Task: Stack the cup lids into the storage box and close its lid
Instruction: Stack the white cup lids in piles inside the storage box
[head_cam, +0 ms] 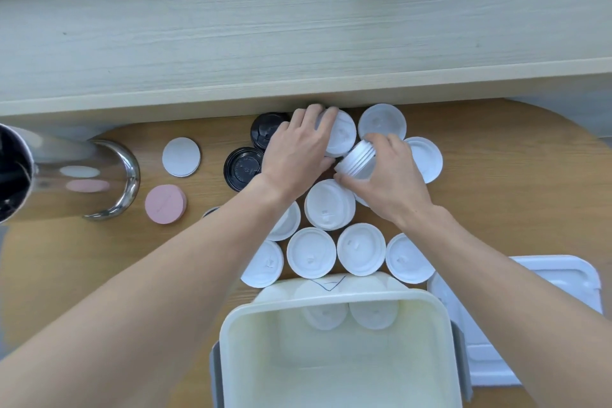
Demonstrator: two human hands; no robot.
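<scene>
Nearest, the open box (337,354) waits below both hands, right fingers (381,142) curled round a tilted stack of lids (356,157), left fingers (314,119) spread over another lid (342,139) just beyond

right hand (385,172) grips lid stack (356,158); left hand (298,149) on white lid (342,136)
</scene>
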